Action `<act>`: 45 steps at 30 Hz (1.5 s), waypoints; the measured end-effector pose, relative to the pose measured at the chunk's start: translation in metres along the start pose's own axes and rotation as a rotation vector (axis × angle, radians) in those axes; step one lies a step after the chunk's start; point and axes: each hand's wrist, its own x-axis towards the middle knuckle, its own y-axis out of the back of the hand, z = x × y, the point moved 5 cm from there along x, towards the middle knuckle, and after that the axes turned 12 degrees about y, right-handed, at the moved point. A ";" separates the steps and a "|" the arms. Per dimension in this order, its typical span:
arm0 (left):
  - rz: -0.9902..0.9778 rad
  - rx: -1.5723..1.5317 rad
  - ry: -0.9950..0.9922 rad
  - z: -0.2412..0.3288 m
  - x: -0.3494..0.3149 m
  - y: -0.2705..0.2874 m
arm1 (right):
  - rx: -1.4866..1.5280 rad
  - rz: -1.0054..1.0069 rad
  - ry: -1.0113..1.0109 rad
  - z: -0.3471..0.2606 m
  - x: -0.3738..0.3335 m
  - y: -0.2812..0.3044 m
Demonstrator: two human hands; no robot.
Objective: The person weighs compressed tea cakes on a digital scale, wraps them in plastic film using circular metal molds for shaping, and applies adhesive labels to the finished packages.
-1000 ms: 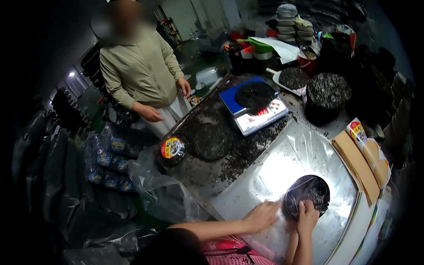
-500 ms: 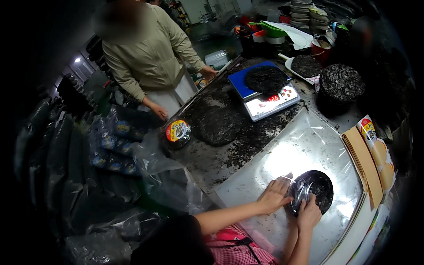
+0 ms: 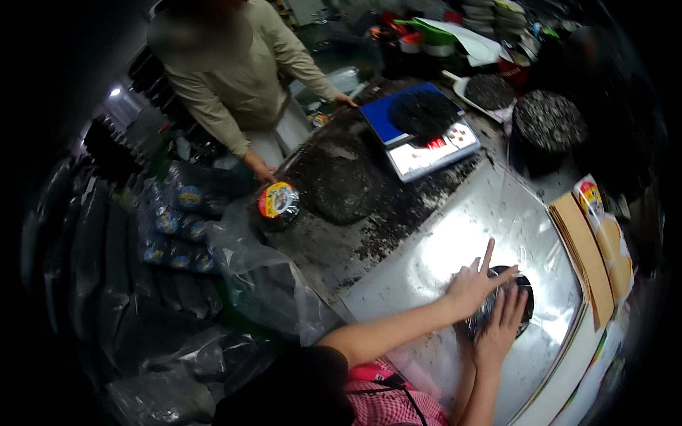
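**Film-covered dark disc flattened under two hands at lower right**

The broad table, strewn with dark crumbs, is seen across the middle of the frame. Its lower right part is covered by a glossy pale panel, on which the wrapped disc is laid. Moderate weight and a dense, firm body may be expected; if it is pressed from flakes, as appears, the edges could crumble. The film looks thin, slippery and easily torn, so the disc would best be held by opposite sides of its rim, with a palm beneath for lifting.

By the left hand, fingers are splayed over the disc's far side, the index pointed away. By the right hand, extended fingers are laid flat on the film. No pinch is seen; how firmly the disc is pressed cannot be told.

Among containers, blue-labelled packs are held in a clear bag at left. A dark tub at upper right is heaped with dark flakes. Beside it, a dark round cake is held in a white scoop. The contents of the small red container cannot be made out.
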 end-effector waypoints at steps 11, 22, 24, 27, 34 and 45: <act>0.268 -0.482 -0.419 0.012 -0.016 0.027 | 0.314 0.219 -0.094 0.008 -0.030 0.001; -0.039 -0.831 -0.194 0.004 -0.003 0.020 | 1.043 0.389 -0.535 0.067 -0.010 -0.012; -0.101 -1.147 -0.076 -0.007 0.003 0.020 | 0.944 0.464 -0.480 0.054 -0.006 -0.009; -0.231 -0.745 -0.167 -0.006 0.001 0.022 | 1.221 0.453 -0.501 0.056 -0.005 -0.008; -0.257 -0.707 -0.526 -0.007 -0.003 0.014 | 1.271 0.589 -0.724 0.041 0.011 0.006; -0.009 -0.359 -0.369 0.009 -0.013 0.002 | 0.199 -0.029 -0.382 0.016 -0.014 0.010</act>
